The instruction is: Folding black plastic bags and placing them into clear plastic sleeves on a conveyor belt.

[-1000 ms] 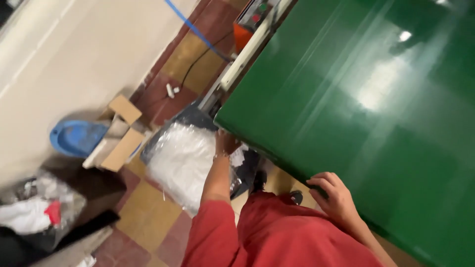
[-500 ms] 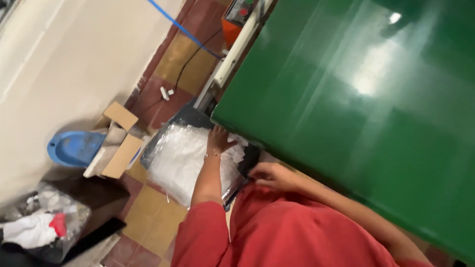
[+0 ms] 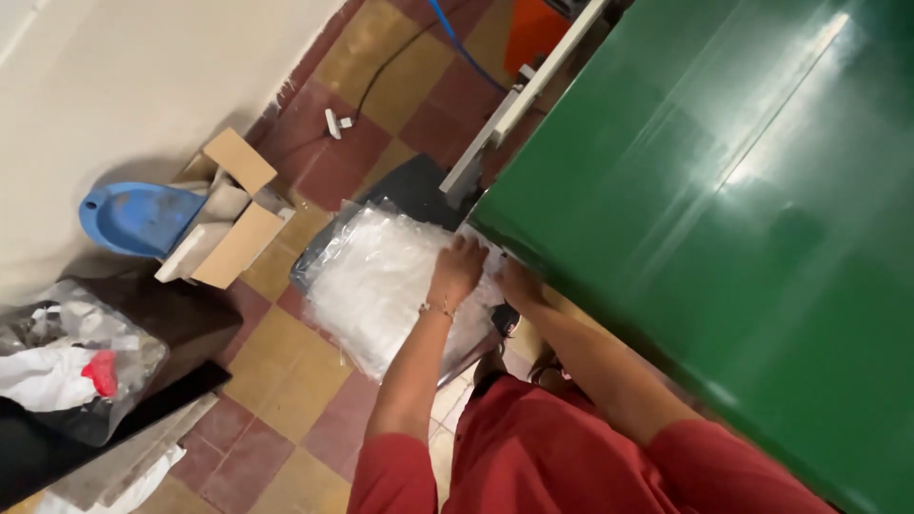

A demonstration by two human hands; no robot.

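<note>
Both hands now down at clear plastic bag stack (image 3: 381, 281) beside green table (image 3: 724, 219). L hand (image 3: 459, 269) flat on top; R hand (image 3: 514, 284) at edge, grip unclear. Checkered floor tiles (image 3: 286, 366), cardboard box (image 3: 228, 224), blue basin (image 3: 133, 214) by wall.

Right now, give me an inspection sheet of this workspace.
Surface: glossy green tabletop, bare where seen.
Job's things: stack of clear plastic bags beside the table edge, above the floor.
Clutter: open brown cardboard box, blue plastic basin, clear bag of crumpled waste.
Hands: left hand flat on the stack; right hand at its edge by the table.
Cables: blue cable and dark cord on the floor.
Surroundings: chequered tile floor, pale wall.
</note>
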